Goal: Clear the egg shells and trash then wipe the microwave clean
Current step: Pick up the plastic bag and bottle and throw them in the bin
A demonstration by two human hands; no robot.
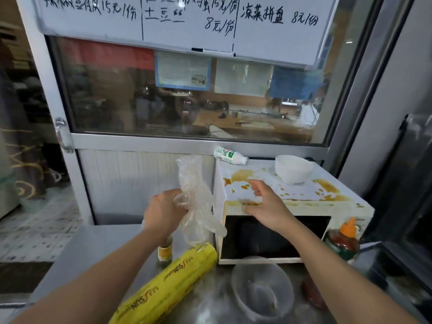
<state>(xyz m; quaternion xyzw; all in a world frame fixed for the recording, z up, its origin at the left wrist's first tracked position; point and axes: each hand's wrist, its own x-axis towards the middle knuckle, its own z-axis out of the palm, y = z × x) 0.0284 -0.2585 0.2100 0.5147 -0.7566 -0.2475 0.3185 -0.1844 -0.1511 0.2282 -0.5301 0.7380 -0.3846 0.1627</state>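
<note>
Head view: left hand (pixel 163 212) clenched on crumpled clear plastic bag (pixel 195 202), held beside microwave (pixel 287 206). Right hand (pixel 266 204) above microwave front top edge, fingers spread, nothing gripped. Egg shells: none discernible. Microwave top carries brown stains (pixel 240 175), white bowl (pixel 293 168), toppled bottle (pixel 230 155). Judgement: trash collection underway; wiping not yet started.

Crinkly clear plastic bag (pixel 196 202), glossy white microwave (pixel 292 197) top, brushed metal counter (pixel 93 249).
</note>
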